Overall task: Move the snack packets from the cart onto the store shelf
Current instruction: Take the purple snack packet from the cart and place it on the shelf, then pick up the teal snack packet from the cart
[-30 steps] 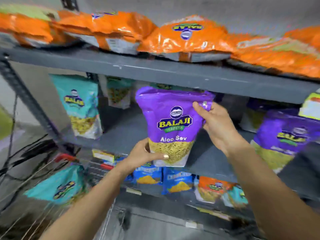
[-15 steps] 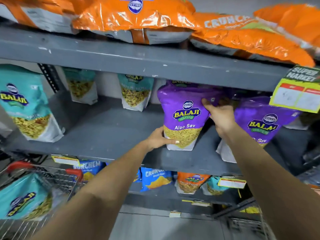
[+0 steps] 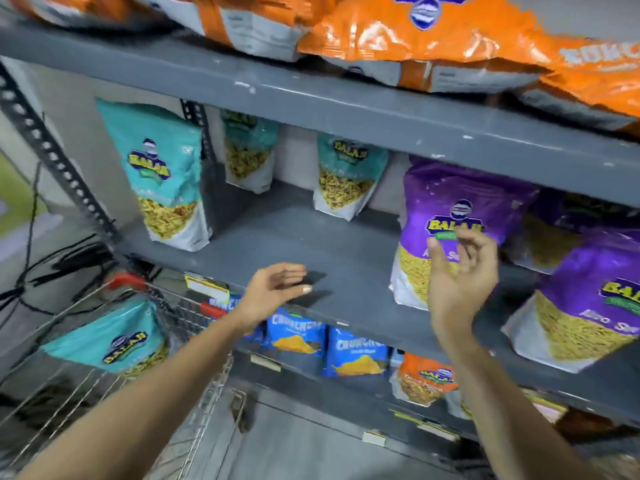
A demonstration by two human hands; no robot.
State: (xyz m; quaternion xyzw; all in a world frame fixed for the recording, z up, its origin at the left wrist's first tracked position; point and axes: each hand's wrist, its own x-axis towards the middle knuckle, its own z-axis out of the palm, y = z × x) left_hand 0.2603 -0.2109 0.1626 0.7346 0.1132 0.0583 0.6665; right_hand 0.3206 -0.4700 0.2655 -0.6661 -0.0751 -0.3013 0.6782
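A purple Aloo Sev packet (image 3: 450,202) stands upright on the grey middle shelf (image 3: 311,244), free of both hands. My right hand (image 3: 460,275) hovers just in front of it, fingers apart and empty. My left hand (image 3: 273,289) is open over the shelf's front edge, left of the packet. A teal snack packet (image 3: 110,341) lies in the wire cart (image 3: 104,393) at lower left.
Teal packets (image 3: 166,178) stand on the left of the middle shelf, more purple packets (image 3: 588,299) on the right. Orange bags (image 3: 433,32) fill the top shelf. Blue and orange packets (image 3: 356,355) sit on the lower shelf. Black cables (image 3: 52,271) hang at left.
Both hands have let go of the purple packet and pulled back from it. The packet now stands on the shelf alone. The view has swung left toward the cart.
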